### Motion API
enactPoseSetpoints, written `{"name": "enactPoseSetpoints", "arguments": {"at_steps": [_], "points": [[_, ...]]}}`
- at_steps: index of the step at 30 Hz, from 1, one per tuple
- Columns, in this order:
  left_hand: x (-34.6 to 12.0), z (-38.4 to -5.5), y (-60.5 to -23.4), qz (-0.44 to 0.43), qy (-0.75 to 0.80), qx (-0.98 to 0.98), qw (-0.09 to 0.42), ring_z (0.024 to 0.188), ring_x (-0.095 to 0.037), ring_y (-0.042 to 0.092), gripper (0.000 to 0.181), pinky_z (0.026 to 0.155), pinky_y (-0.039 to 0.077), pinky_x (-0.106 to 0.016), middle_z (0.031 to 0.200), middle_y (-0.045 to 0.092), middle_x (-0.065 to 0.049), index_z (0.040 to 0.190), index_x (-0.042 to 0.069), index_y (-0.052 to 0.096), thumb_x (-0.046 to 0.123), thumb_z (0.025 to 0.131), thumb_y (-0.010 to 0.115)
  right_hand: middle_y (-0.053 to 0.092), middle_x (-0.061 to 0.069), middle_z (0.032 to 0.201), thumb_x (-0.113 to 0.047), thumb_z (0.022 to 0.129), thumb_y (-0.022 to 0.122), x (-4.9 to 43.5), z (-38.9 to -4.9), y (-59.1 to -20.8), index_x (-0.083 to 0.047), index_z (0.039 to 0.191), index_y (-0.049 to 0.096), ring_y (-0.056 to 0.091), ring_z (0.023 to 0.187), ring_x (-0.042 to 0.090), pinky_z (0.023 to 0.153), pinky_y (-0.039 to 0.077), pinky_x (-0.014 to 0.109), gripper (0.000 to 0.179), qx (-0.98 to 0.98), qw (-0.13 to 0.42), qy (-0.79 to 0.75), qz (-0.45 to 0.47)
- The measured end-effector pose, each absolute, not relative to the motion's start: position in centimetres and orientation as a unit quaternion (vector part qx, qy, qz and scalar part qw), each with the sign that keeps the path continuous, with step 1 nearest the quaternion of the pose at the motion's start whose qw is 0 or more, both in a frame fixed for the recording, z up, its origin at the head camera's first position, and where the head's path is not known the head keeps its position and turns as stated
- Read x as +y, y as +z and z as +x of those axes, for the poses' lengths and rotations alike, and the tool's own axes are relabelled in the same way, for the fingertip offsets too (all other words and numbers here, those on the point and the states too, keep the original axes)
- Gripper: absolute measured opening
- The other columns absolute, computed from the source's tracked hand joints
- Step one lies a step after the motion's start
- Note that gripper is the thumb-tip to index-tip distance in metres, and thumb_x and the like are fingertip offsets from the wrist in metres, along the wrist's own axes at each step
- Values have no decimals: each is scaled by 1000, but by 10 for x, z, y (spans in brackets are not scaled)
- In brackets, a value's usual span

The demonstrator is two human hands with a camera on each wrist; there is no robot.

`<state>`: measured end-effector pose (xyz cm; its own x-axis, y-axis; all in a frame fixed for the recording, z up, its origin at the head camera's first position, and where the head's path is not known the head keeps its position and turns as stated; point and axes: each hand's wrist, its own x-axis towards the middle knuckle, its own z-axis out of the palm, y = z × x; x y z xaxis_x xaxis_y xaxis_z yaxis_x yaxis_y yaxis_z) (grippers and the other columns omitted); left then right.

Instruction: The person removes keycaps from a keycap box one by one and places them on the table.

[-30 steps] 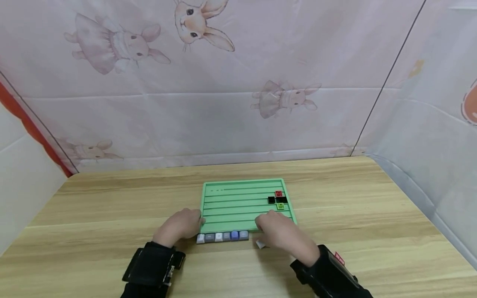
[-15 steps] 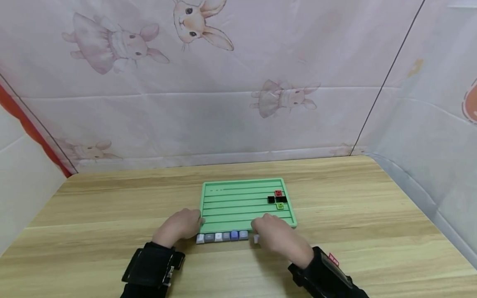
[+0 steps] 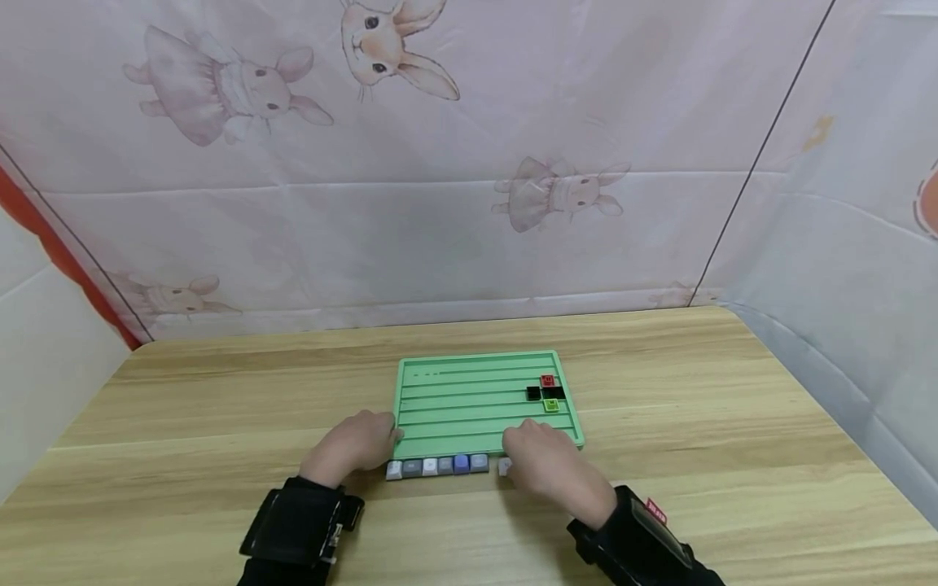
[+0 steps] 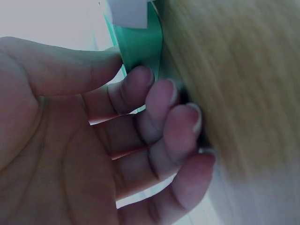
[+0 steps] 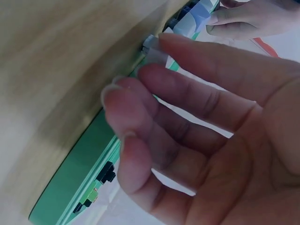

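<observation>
A green grooved tray [image 3: 454, 413] lies on the table. My left hand [image 3: 361, 443] grips its near left corner; in the left wrist view the thumb [image 4: 89, 70] and index finger lie against the green side wall. Along the tray's front edge runs a row of grey, white and purple keycaps [image 3: 445, 465]. A short gap to the right of this row, my right hand [image 3: 551, 464] pinches a light grey keycap [image 5: 157, 55] between thumb and index finger, close to the tabletop. The other fingers of that hand are curled beside the tray's front wall.
Toward the right end of the tray sit a red keycap [image 3: 547, 380], a yellow-green keycap [image 3: 551, 405] and black keycaps [image 3: 533, 393]. The wooden table [image 3: 242, 382] extends around the tray. A printed cloth [image 3: 410, 252] hangs behind it.
My right hand has moved left with the light grey keycap, then slightly back right. The keycap looked tilted earlier and now stands straighter. The left hand and tray have stayed put.
</observation>
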<state>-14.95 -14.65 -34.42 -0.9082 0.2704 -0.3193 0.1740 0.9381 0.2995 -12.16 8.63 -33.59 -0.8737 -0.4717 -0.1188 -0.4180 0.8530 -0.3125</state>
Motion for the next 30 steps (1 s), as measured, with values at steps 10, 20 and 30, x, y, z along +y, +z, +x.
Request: {"name": "enactPoseSetpoints", "arguments": {"at_steps": [10,20,30], "points": [[-145,-148,-342,111,135,967,183,51,-18,41,21,49,35,-30,57,39,-4,75,4,52,13,93,45,33,-4,49,2,77,57,87,-123,-339,-11,54,47,30,43,9,39,23,22,28,954,96,-153,-240],[-145,-149,-344,114,130,968,180,52,-18,41,22,50,34,-30,57,39,-3,75,5,52,14,94,45,33,-4,49,3,77,55,87,-123,-341,-11,56,47,30,43,9,39,23,21,26,953,87,-158,-244],[-145,-149,-343,113,130,968,182,52,-18,41,21,51,35,-31,58,39,-4,76,4,53,14,93,45,35,-4,50,-2,79,57,84,-123,-341,-12,57,47,33,43,9,39,25,22,26,952,94,-163,-241]]}}
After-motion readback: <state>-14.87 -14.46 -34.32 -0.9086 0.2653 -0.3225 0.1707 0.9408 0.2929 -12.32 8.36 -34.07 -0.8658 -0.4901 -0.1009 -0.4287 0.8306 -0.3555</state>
